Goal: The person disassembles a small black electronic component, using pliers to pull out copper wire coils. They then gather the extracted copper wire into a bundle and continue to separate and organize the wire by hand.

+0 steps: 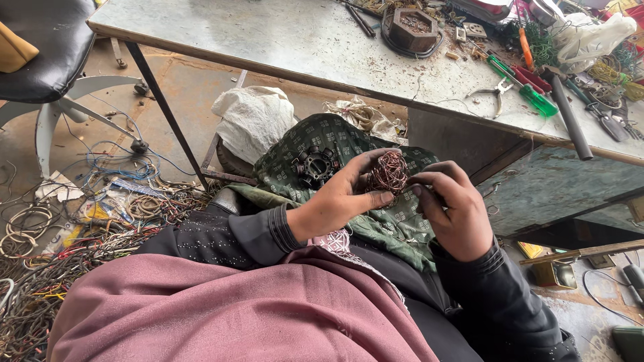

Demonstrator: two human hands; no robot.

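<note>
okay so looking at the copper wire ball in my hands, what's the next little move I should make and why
Probably turn the copper wire ball a little in the left hand while the right hand lays its pinched strand onto it. The ball is cupped by the left fingertips, the right fingers sit at its edge, and the black stator rests on the green cloth.

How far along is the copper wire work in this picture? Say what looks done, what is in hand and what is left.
Done: a fair-sized ball of copper wire is already wound. In hand: the left hand cups the ball, and the right hand pinches at its edge. Left: a dark round motor part lies on the green cloth in the lap; whether wire remains in it cannot be told.
</note>
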